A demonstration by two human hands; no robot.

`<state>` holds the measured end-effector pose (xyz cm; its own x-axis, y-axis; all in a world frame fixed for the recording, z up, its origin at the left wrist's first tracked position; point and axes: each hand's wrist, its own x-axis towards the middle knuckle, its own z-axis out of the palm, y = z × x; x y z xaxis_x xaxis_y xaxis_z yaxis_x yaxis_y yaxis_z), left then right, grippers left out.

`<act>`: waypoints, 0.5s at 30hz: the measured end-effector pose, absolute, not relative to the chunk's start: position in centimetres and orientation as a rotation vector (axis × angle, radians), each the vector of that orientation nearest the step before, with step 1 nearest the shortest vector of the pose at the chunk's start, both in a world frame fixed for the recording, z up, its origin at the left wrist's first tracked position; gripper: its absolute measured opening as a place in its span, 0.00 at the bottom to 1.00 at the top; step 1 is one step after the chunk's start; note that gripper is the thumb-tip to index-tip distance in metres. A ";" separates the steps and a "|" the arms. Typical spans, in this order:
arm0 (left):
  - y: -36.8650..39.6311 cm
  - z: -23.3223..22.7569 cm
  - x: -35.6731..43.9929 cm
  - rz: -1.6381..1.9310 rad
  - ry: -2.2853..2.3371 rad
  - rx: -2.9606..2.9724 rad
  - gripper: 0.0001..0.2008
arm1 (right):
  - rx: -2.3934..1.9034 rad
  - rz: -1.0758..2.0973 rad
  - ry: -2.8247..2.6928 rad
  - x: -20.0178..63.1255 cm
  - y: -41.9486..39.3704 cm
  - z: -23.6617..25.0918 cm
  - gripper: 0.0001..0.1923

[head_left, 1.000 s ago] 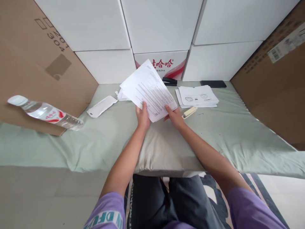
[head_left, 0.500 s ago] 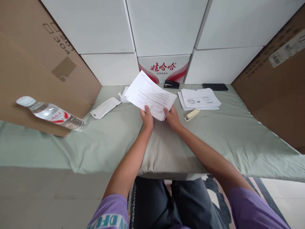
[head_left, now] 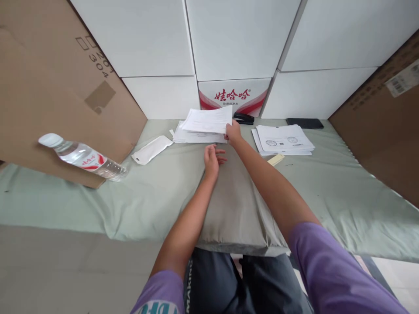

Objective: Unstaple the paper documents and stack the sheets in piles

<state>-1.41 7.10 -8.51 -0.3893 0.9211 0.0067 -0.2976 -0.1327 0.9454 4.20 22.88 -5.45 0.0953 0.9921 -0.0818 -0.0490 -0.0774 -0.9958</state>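
Both hands were gripping the printed sheets [head_left: 208, 120] a moment ago, but now these are being lowered by the right hand [head_left: 233, 132] alone onto the paper pile [head_left: 196, 137], while the left hand [head_left: 212, 157] is being held open over the pillow [head_left: 235, 205].

Both arms reach forward from purple short sleeves, toward twelve o'clock. The right arm is stretched furthest, almost straight, its forearm slanting in toward eleven o'clock; the right hand [head_left: 233, 132] is pinched shut, thumb against fingers, knuckles up. The left arm lies shorter, its elbow bent a little; the left hand [head_left: 212, 158] hangs loose and empty, palm down, fingers half curled and pointing toward two o'clock.
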 end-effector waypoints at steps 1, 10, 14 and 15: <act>7.2 -8.6 -1.4 1.693 1.195 0.794 0.21 | -1.311 1.213 -1.094 3.6 23.3 -5.7 0.09; 7.6 -8.8 -1.6 1.778 1.173 0.730 0.17 | -1.399 0.781 -1.613 2.7 24.8 -7.3 0.14; 7.6 -8.9 -1.5 1.778 1.201 0.770 0.16 | -1.240 0.898 -1.618 3.4 23.7 -7.7 0.17; 7.6 -8.9 -1.5 1.773 1.209 0.781 0.16 | -1.183 0.937 -1.544 3.7 23.2 -7.9 0.15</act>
<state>-1.53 7.64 -8.90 -0.4611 0.8865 0.0387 -0.2877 -0.1906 0.9386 3.66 23.18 -7.93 -0.0879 0.9704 0.2250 0.2485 0.2401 -0.9384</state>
